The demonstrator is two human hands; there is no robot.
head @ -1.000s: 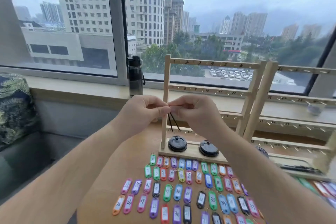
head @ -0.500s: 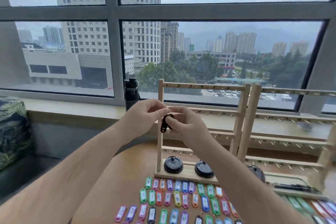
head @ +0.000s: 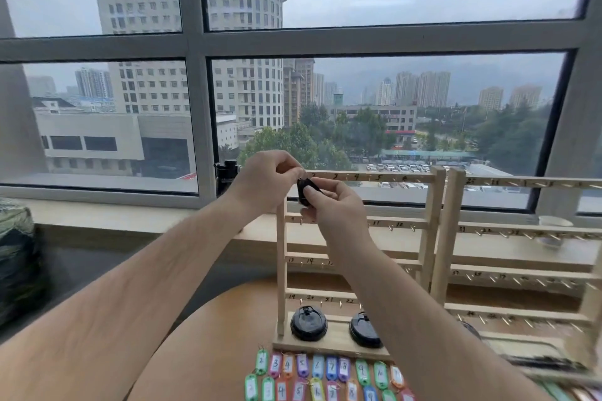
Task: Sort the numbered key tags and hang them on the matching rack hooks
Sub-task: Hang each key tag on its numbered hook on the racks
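A black key tag point(head: 305, 191) is held up at the top-left corner of the near wooden rack point(head: 368, 177), by the first hook of its top bar. My left hand point(head: 264, 182) pinches the tag's ring end against the bar. My right hand point(head: 335, 205) grips the tag's body from below and the right. Rows of coloured numbered key tags point(head: 325, 374) lie on the round wooden table point(head: 202, 342) in front of the rack's base.
A second wooden rack point(head: 521, 231) stands to the right. Two black round lids point(head: 308, 323) rest on the near rack's base. A dark bottle point(head: 228, 172) stands on the windowsill behind my left hand. A patterned cushion point(head: 16, 254) lies at far left.
Both hands have risen with the black tag from the rack's middle bars to its top-left corner. The view has tilted up, leaving fewer table tags in sight.
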